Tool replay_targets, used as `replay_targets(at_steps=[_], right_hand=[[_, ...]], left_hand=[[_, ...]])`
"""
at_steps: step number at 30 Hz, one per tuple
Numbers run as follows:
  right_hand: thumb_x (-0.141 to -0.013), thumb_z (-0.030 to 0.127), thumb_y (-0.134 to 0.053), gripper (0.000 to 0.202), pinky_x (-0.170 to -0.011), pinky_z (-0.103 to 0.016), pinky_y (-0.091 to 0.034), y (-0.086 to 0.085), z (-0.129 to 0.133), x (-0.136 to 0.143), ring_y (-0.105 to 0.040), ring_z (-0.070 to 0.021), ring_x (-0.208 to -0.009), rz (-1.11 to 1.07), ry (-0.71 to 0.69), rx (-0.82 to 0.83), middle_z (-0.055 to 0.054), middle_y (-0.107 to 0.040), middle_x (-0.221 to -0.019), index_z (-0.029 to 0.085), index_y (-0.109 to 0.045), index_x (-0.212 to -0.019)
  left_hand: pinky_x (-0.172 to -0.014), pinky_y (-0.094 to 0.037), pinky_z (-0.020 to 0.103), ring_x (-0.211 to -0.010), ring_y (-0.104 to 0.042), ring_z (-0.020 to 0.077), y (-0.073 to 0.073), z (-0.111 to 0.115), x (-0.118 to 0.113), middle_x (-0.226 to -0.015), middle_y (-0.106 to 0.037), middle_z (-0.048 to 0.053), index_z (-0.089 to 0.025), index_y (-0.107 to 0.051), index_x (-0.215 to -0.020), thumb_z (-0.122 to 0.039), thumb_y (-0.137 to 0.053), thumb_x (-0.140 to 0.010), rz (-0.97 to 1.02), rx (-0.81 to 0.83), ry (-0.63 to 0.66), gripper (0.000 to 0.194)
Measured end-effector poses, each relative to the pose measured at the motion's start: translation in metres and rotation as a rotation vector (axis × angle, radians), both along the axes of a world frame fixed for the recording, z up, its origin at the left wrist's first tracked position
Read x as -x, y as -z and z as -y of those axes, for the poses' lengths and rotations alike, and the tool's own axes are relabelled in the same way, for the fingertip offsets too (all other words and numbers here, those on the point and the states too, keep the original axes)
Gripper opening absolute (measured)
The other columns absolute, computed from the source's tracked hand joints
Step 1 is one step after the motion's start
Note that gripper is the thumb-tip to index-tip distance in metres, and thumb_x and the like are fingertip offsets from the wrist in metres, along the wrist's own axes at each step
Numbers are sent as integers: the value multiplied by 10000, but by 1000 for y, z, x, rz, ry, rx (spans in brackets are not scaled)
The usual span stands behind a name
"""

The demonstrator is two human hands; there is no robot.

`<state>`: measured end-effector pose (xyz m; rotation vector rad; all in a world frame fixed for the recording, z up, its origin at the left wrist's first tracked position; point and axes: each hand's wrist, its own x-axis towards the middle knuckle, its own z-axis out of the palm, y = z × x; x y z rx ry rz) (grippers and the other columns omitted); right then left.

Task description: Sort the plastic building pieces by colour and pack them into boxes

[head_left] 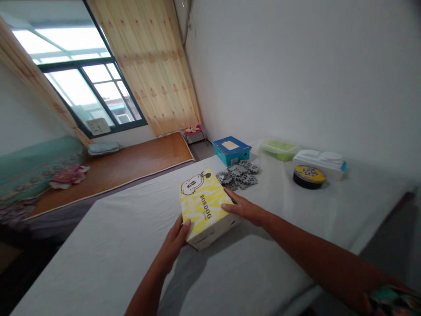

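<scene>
A yellow and white shoebox [197,206] marked BOBDOG, with a cartoon dog's head on its lid, is between my two hands over the white-covered table [131,245]. My left hand [176,239] grips its near left side, thumb on the lid's edge. On the right side, my right hand [241,207] holds it with the thumb on top and the fingers along the side. The lid is on, so the inside is hidden. Just behind the box lies a heap of grey jigsaw-like pieces [241,174].
A blue box [232,149] stands behind the heap. Along the wall are a clear tub with green contents [279,149], a white lidded container [320,161] and a round black tin with a yellow top [309,176]. A wooden bed board [131,171] lies beyond the table.
</scene>
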<state>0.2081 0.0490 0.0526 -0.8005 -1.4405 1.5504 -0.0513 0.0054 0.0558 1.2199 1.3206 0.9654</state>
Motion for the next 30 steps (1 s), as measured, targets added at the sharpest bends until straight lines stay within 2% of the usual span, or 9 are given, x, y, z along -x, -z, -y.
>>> replay_targets(at_steps=[4, 6, 9, 14, 17, 21, 25, 30], right_hand=[[-778, 422, -730, 881, -1081, -473, -397, -14, 18, -38, -532, -286, -1258, -80, 42, 55, -75, -548, -1407, 259, -281, -1520], [-797, 409, -699, 797, -1062, -485, -419, -13, 27, -67, -561, -298, -1228, -132, 103, 92, -78, -572, -1382, 253, -343, -1492], [-810, 404, -650, 679, -1014, -486, -472, -3, 40, -117, -606, -313, -1171, -170, 186, 165, -95, -601, -1345, 231, -443, -1433], [-806, 392, -608, 614, -952, -454, -534, 16, 58, -202, -642, -316, -1118, -100, 299, 246, -113, -663, -1252, 201, -510, -1381], [-808, 381, -596, 590, -959, -452, -535, 22, 62, -240, -652, -315, -1101, -87, 378, 283, -119, -687, -1206, 174, -533, -1357], [-815, 387, -592, 557, -963, -447, -537, 25, 58, -269, -670, -310, -1066, -91, 491, 330, -134, -705, -1158, 139, -566, -1313], [-820, 408, -581, 543, -933, -463, -554, 24, 46, -283, -689, -318, -1019, -46, 572, 323, -160, -716, -1113, 110, -585, -1274], [-827, 432, -572, 528, -901, -458, -571, 25, 38, -297, -689, -321, -1019, -5, 599, 287, -158, -720, -1106, 128, -594, -1257]], left_hand=[[-951, -538, 418, -1261, -526, 326, -1, 6, -15, -1468, -478, 129, -232, -307, -1511, -599, -574, -853, -21, -130, 186, 799], [-959, -532, 429, -1294, -492, 326, -2, 11, -25, -1493, -441, 135, -245, -331, -1502, -576, -556, -876, -56, -181, 315, 743], [-994, -508, 435, -1310, -478, 295, -3, 18, -42, -1492, -441, 112, -294, -453, -1432, -516, -540, -907, -168, -233, 457, 577], [-1001, -504, 414, -1322, -471, 273, 3, 16, -58, -1431, -512, 91, -317, -593, -1299, -474, -547, -909, -321, -292, 521, 423], [-983, -512, 395, -1293, -497, 265, 11, 8, -67, -1409, -530, 98, -297, -619, -1261, -480, -514, -925, -360, -284, 563, 397], [-956, -522, 372, -1241, -536, 252, 12, 3, -95, -1389, -539, 110, -268, -611, -1261, -484, -502, -928, -360, -275, 639, 412], [-915, -536, 372, -1194, -559, 245, 10, -1, -141, -1381, -528, 140, -233, -520, -1360, -427, -515, -924, -343, -326, 735, 477], [-910, -535, 415, -1216, -535, 275, 26, -18, -199, -1419, -465, 201, -165, -357, -1472, -342, -536, -901, -311, -329, 780, 625]])
